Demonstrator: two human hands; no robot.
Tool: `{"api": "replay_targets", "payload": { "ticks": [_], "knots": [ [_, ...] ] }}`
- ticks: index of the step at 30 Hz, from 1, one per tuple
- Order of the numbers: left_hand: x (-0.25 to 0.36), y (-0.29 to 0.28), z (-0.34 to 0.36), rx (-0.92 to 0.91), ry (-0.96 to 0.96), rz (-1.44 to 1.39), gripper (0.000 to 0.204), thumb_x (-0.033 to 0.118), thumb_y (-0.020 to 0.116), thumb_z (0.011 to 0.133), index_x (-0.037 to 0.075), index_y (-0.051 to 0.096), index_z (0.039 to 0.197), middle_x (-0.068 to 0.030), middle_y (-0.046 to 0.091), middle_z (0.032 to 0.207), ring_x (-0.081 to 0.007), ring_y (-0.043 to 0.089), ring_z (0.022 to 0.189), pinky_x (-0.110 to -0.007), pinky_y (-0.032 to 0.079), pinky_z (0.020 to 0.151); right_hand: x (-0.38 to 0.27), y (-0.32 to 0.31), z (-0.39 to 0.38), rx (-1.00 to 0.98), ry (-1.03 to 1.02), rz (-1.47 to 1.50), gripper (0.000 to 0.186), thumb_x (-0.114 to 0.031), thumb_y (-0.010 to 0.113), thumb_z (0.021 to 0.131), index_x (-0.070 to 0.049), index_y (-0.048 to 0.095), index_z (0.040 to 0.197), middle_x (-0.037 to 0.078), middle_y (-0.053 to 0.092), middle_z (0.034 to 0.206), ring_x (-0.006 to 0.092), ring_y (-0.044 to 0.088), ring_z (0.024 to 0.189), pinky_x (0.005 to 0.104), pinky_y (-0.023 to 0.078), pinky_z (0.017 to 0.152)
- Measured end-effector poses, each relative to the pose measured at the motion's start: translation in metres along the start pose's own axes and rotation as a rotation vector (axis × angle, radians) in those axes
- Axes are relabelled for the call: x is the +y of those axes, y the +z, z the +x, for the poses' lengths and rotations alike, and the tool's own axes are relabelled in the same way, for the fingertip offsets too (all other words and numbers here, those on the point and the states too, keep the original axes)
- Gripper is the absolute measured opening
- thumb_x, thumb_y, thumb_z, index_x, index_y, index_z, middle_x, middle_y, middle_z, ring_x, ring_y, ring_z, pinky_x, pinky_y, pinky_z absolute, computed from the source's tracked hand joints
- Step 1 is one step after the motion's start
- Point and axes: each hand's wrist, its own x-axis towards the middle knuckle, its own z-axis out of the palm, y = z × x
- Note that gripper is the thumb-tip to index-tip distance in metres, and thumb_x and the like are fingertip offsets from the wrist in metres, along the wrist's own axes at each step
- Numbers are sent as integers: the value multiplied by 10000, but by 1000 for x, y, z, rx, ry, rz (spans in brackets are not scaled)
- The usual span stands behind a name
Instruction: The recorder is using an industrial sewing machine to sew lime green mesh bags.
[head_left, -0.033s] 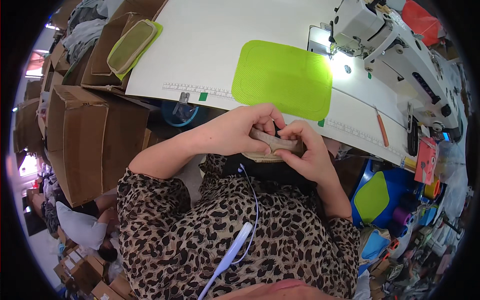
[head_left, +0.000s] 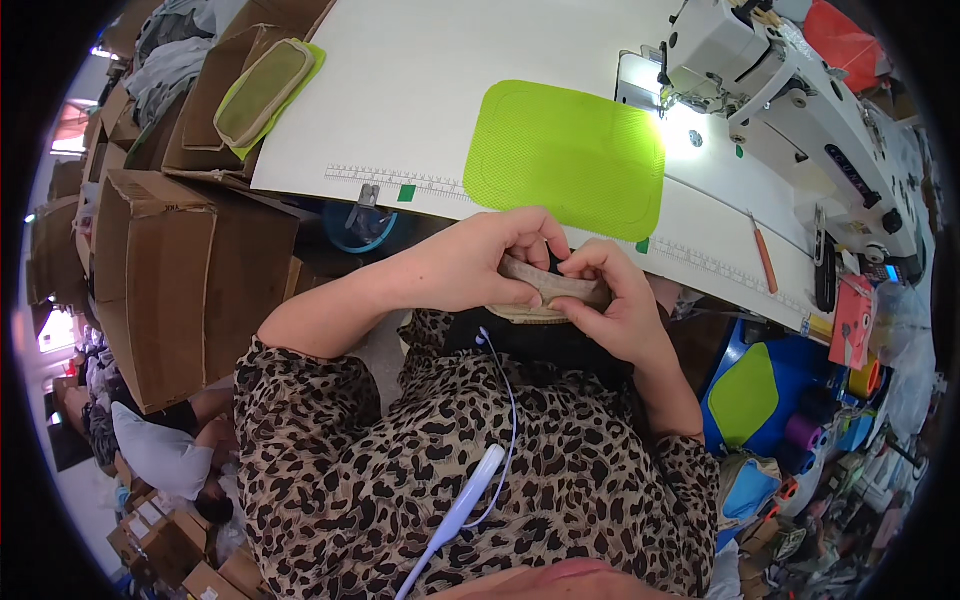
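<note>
Just off the table's near edge, in front of my body, a beige fabric piece (head_left: 553, 283) with a folded, band-like edge is held between my hands. My left hand (head_left: 490, 262) pinches its left end, thumb below and fingers curled over the top. At the other end, my right hand (head_left: 612, 302) grips it with the thumb underneath and the fingers bent above. Part of the piece is hidden behind the fingers. Beyond my hands, a flat lime-green mesh panel (head_left: 565, 155) with rounded corners lies on the white table (head_left: 390, 90).
A sewing machine (head_left: 770, 80) with its lamp lit stands at the far right. An orange-handled tool (head_left: 765, 258) lies near the right edge. At left, a lime-and-beige piece (head_left: 265, 95) rests by cardboard boxes (head_left: 160, 290). Another green panel (head_left: 743, 395) sits in a blue bin at right.
</note>
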Motion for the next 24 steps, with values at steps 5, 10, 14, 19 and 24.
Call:
{"api": "replay_targets", "payload": {
  "ticks": [5, 10, 14, 19, 24],
  "knots": [
    [-11, 6, -1, 82, 34, -23, 308, -81, 692, 775, 42, 549, 1019, 6, 588, 894, -60, 552, 846, -213, 455, 746, 5, 1, 0, 14, 46, 82, 229, -14, 726, 771, -23, 591, 956, 57, 593, 873, 145, 589, 801, 249, 454, 719],
    [-23, 8, 3, 130, 12, -191, 241, -65, 687, 771, 37, 554, 944, 16, 567, 817, -53, 538, 762, -207, 447, 682, 9, 6, 0, 82, 73, -31, 219, -23, 740, 758, -35, 620, 941, 52, 607, 888, 153, 595, 798, 261, 463, 718],
    [-21, 9, 1, 183, 36, -116, 228, -54, 700, 773, 40, 579, 943, 22, 565, 796, -46, 533, 744, -209, 443, 671, 13, 5, -1, 115, 52, -73, 234, -32, 750, 747, -34, 630, 947, 59, 619, 885, 160, 606, 801, 270, 471, 723],
    [-16, 9, 1, 219, -56, 217, 215, 4, 742, 781, 48, 663, 976, -1, 607, 845, -66, 567, 782, -230, 466, 682, 15, 4, -2, 108, 117, -104, 217, -51, 756, 748, -28, 639, 929, 66, 627, 870, 168, 618, 795, 276, 479, 704],
    [-26, 11, 1, 291, 165, 445, 185, 57, 762, 775, 56, 688, 944, -41, 611, 823, -135, 579, 722, -264, 461, 636, 17, 2, -4, 103, 116, -116, 209, -75, 753, 760, -26, 645, 932, 75, 605, 854, 189, 609, 772, 289, 479, 691]
  ]
}}
